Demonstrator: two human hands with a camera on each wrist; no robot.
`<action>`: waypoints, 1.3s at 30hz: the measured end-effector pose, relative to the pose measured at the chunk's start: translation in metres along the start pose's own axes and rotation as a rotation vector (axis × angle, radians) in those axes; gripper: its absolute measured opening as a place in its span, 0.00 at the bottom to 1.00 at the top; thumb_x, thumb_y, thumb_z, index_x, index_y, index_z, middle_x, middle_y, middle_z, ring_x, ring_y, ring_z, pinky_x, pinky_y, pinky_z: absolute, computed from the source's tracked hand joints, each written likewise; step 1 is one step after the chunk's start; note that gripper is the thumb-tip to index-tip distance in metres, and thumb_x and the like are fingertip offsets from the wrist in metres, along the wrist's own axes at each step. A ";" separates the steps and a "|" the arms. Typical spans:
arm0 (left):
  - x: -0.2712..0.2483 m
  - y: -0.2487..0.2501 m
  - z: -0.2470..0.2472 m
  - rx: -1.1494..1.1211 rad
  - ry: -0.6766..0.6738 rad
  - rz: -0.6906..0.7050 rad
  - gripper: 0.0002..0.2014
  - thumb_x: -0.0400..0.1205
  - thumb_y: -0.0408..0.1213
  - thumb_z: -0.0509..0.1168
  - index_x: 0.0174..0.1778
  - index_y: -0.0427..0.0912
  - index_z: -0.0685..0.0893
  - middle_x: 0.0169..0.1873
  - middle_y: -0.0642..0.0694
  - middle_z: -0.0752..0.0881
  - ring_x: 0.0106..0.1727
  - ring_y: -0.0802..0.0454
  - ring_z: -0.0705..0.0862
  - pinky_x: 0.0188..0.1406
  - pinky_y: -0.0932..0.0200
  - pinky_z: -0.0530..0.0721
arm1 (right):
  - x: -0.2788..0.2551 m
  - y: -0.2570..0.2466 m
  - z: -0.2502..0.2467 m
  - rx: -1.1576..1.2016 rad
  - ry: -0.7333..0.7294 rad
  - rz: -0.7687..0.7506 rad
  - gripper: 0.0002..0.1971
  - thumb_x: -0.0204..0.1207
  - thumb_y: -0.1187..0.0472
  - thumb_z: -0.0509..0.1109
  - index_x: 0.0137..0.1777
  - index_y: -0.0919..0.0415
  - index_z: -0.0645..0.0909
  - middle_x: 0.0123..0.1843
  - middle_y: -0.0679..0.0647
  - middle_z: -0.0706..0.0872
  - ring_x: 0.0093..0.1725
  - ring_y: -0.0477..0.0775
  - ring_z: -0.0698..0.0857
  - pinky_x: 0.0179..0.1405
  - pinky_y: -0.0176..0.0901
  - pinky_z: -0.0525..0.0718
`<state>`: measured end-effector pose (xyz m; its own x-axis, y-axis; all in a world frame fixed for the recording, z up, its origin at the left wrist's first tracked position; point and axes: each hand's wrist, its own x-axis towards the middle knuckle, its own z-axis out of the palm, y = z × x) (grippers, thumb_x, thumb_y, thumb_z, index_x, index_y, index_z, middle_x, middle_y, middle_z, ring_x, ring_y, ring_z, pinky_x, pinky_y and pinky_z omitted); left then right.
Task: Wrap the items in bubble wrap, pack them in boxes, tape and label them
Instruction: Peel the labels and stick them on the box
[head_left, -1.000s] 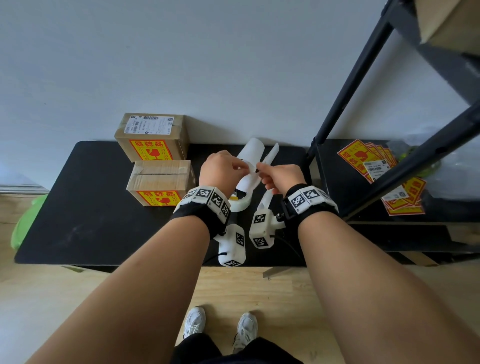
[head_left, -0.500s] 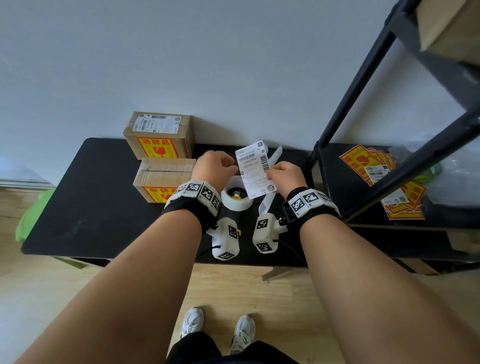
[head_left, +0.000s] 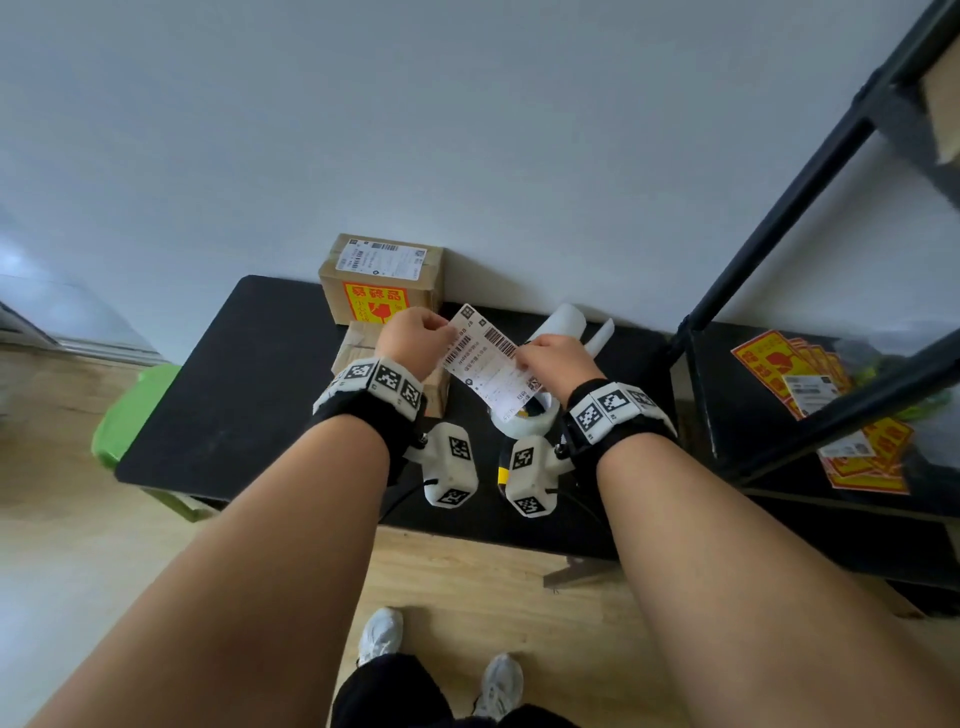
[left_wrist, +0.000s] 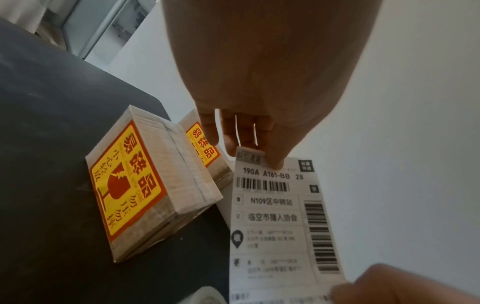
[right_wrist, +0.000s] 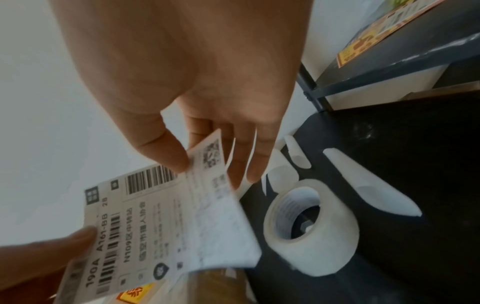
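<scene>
A white shipping label (head_left: 488, 358) with barcodes is held in the air between both hands, above the black table (head_left: 234, 395). My left hand (head_left: 415, 335) pinches its top corner (left_wrist: 255, 157); my right hand (head_left: 553, 353) pinches the opposite end (right_wrist: 205, 156). Just left and below sits a taped cardboard box (left_wrist: 155, 181) with a yellow fragile sticker and a bare top, partly hidden by my left wrist in the head view. Behind it a second box (head_left: 382, 278) carries both a shipping label and a fragile sticker.
A roll of tape (right_wrist: 309, 228) lies on the table under my right hand, with curled white backing strips (right_wrist: 369, 185) beside it. A black rack (head_left: 779, 208) stands at right, its shelf holding a stack of fragile stickers (head_left: 821, 405). A green bin (head_left: 135, 410) is at the table's left.
One second ago both hands worked on a white strip; since then the printed label came free and has moved left toward the near box, still held by both hands.
</scene>
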<state>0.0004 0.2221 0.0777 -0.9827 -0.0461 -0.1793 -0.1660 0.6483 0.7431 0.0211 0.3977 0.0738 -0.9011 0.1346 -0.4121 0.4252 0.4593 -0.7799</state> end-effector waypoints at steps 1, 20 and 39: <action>0.001 -0.005 -0.005 -0.009 0.004 -0.008 0.07 0.86 0.41 0.62 0.49 0.44 0.85 0.44 0.49 0.86 0.34 0.60 0.79 0.29 0.67 0.74 | 0.002 -0.002 0.005 0.024 0.010 0.010 0.02 0.75 0.62 0.68 0.43 0.58 0.82 0.43 0.55 0.86 0.51 0.57 0.86 0.62 0.54 0.84; 0.054 -0.085 -0.100 -0.240 -0.024 -0.240 0.10 0.80 0.38 0.69 0.44 0.34 0.90 0.31 0.51 0.88 0.27 0.57 0.82 0.24 0.66 0.78 | 0.020 -0.055 0.101 0.249 0.143 0.136 0.08 0.78 0.66 0.73 0.54 0.58 0.79 0.57 0.59 0.90 0.53 0.54 0.90 0.51 0.47 0.90; 0.071 -0.115 -0.074 0.007 -0.050 -0.280 0.11 0.83 0.43 0.65 0.36 0.48 0.87 0.38 0.51 0.88 0.37 0.56 0.86 0.31 0.62 0.81 | 0.047 -0.038 0.131 -0.104 0.232 0.054 0.11 0.76 0.62 0.75 0.38 0.47 0.78 0.46 0.47 0.86 0.46 0.53 0.88 0.50 0.58 0.89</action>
<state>-0.0564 0.0880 0.0275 -0.8933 -0.1871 -0.4087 -0.4300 0.6207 0.6556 -0.0265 0.2715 0.0217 -0.8777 0.3535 -0.3236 0.4732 0.5324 -0.7019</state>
